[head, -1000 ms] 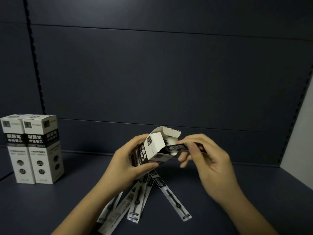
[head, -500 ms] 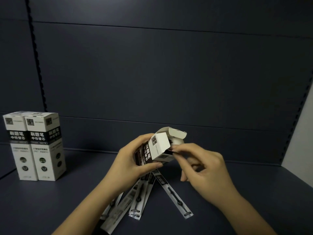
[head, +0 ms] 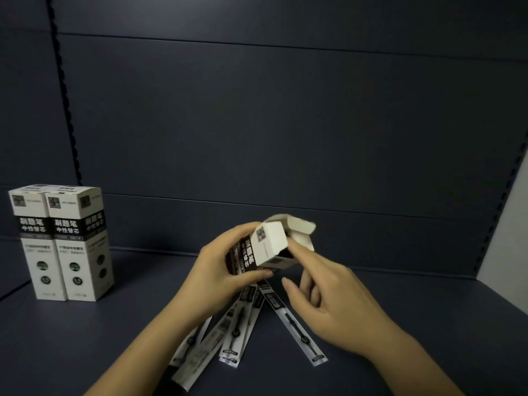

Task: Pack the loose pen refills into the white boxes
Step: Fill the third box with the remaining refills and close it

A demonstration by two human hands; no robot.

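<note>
Head view, and the left hand (head: 225,270) is wrapped around the box (head: 261,248), fingers over the top edge, thumb curled along the underside, holding it up off the shelf (head: 414,315) and tilted, its open end facing right. The lid flap (head: 298,227) stands open and upward past that mouth. Right at the opening comes the right hand (head: 328,298): its forefinger lies against the box's mouth, the other fingers are loosely bent below, and I can't tell whether anything is pinched there, because the fingers cover the spot. Directly under both hands, the loose refills (head: 240,324) lie flat on the shelf in their sleeves, fanned out from beneath the box: a cluster running down to the left, partly hidden by the left forearm, and one single refill (head: 294,324) angling down to the right, passing under the right hand. Well off to the left, two closed boxes (head: 61,244) stand upright, touching side by side, close to the back wall (head: 285,124).
</note>
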